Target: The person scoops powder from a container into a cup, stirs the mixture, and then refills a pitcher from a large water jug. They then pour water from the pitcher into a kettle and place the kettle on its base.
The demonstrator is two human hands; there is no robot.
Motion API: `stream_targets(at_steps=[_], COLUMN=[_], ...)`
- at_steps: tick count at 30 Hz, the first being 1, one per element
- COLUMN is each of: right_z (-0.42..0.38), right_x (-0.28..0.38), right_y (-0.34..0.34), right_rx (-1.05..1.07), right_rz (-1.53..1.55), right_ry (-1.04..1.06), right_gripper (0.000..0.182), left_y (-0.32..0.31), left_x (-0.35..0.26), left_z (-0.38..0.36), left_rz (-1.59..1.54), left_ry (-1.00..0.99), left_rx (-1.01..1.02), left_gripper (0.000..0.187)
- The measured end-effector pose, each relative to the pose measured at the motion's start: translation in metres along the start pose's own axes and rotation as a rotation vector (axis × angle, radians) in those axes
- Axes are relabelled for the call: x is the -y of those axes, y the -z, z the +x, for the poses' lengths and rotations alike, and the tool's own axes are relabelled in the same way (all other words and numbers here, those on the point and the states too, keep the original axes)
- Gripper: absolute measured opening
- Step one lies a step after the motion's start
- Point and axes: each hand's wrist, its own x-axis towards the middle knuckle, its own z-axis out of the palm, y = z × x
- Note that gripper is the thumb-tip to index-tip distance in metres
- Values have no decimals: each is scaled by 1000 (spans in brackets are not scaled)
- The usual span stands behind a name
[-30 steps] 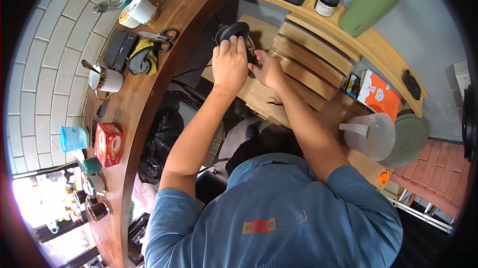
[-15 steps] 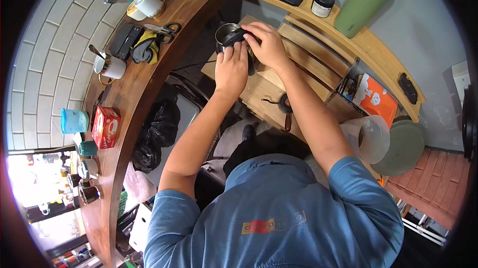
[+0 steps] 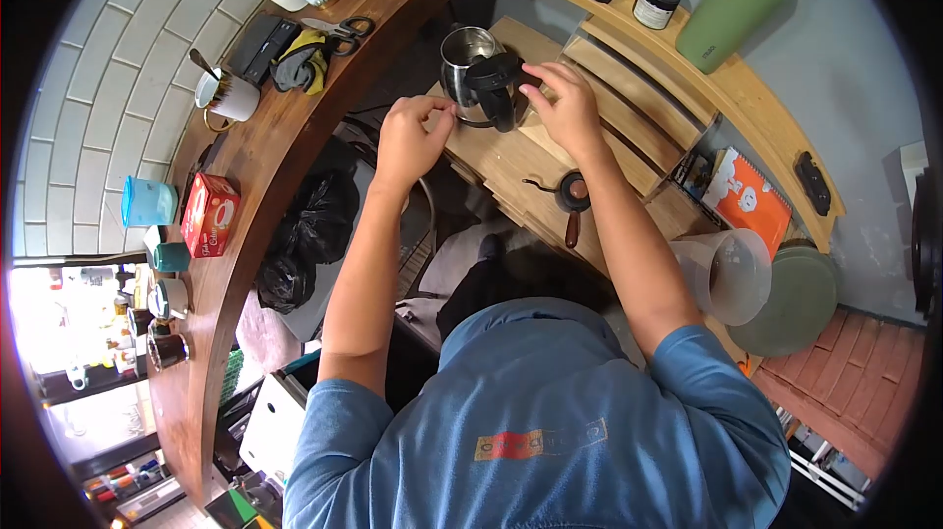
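A kettle (image 3: pixel 456 67) with a shiny body and its black lid (image 3: pixel 494 69) tilted up stands on the light wooden surface. Its black handle (image 3: pixel 502 109) points toward me. My left hand (image 3: pixel 417 139) is beside the kettle's lower left side, fingers curled and thumb and forefinger tips brought together; whether anything is between them I cannot make out. On the other side my right hand (image 3: pixel 567 109) is by the raised lid, thumb and forefinger apart with nothing between them. A dark round tool (image 3: pixel 573 192) with a bent metal rod and a brown handle lies nearer to me.
Along the left, a brown counter (image 3: pixel 285 166) bears scissors (image 3: pixel 339 31), mugs (image 3: pixel 228 97) and a red box (image 3: pixel 210 215). A green bottle (image 3: pixel 737 6) and a dark jar (image 3: pixel 655 3) stand on the back shelf. To the right are an orange notebook (image 3: pixel 748 197) and a translucent container (image 3: pixel 739 278).
Both hands have come away from the kettle's top: the left moved left and down, the right moved right. The kettle's raised lid and handle now show. The view has shifted slightly.
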Motion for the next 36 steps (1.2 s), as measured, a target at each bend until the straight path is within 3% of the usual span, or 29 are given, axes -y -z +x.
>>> stream_targets(at_steps=[5,7,10,14,16,18,20,22,24,27,33,36], right_z=[-15,-25,-40,-74,-97,-130,-167,-198,-235,-296,-436,-539], right_x=[10,22,52,83,99,110,130,152,181,204,253,267], right_y=[15,23,40,64,77,91,103,113,122,133,154,156], right_rx=[-7,1,-80,-297,-398,-529,-678,-807,-934,-1285,-1782,-2035], right_rz=[-71,21,77,-30,-74,-38,-131,-208,-373,-305,-409,-548], right_ry=[-55,-283,-356,-435,-600,-582,-659,-697,-798,-829,-933,-1021], right_gripper=[25,22,20,18,15,13,12,11,11,10,11,12], left_y=[23,24,20,3,-8,-29,-55,-69,-86,-98,-129,-160], left_x=[-14,-15,-25,-61,-91,-121,-152,-187,-216,-259,-334,-366], left_z=[19,35,62,88,85,75,53,28,0,-44,-157,-229], left_rz=[-111,-196,-349,-521,-607,-622,-819,-859,-928,-927,-894,-798], left_ry=[63,49,-28,-118,-213,-276,-433,-411,-538,-731,-964,-926], left_rx=[-63,-43,30,276,423,589,703,949,1094,1218,1547,1691], left_gripper=[15,15,16,19,17,15,13,11,12,12,12,11])
